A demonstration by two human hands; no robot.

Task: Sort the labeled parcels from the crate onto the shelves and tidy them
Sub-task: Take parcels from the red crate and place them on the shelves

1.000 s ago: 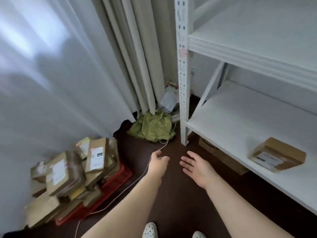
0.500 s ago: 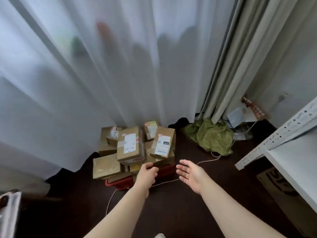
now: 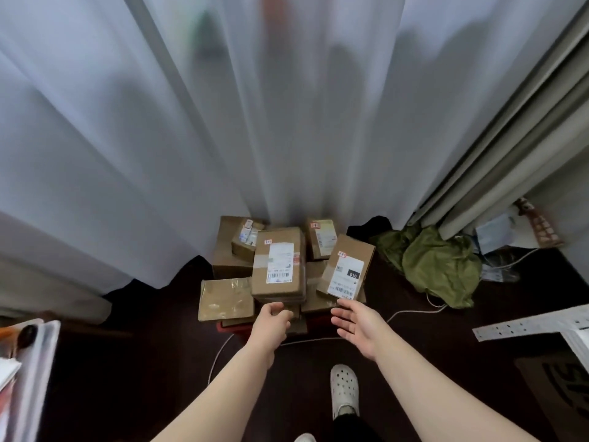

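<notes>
Your white perforated clog point(image 3: 344, 389) stands on the dark brown floor point(image 3: 134, 384), and bare floor runs out on both sides of your forearms. A thin white cable point(image 3: 216, 357) curves up beside your left forearm and runs off to the right behind both hands. At the right edge a white perforated metal shelf post point(image 3: 522, 325) juts in low, with a flat brown cardboard sheet printed in black point(image 3: 554, 387) on the floor below it. A blurred white object point(image 3: 35, 362) closes the left edge.

Your left hand point(image 3: 271, 323) is loosely curled and holds nothing, just before the pile's near edge. Your right hand point(image 3: 358, 327) is spread and empty, palm turned inward, just below the lower corner of the tilted brown cardboard parcel with the white "010" label point(image 3: 347, 269).

The red plastic crate point(image 3: 234, 329) shows only as a strip of rim; brown parcels are heaped in it and overhang it. A large brown cardboard parcel with a white barcode label point(image 3: 279, 263) lies on top. A flat brown parcel covered in clear tape point(image 3: 224, 298) hangs out to the left. Two small labelled brown boxes point(image 3: 320, 239) sit at the back against the white sheer curtain point(image 3: 223, 122). A crumpled green cloth point(image 3: 439, 266) lies right of the pile, at the foot of the heavy beige curtain point(image 3: 510, 154).
</notes>
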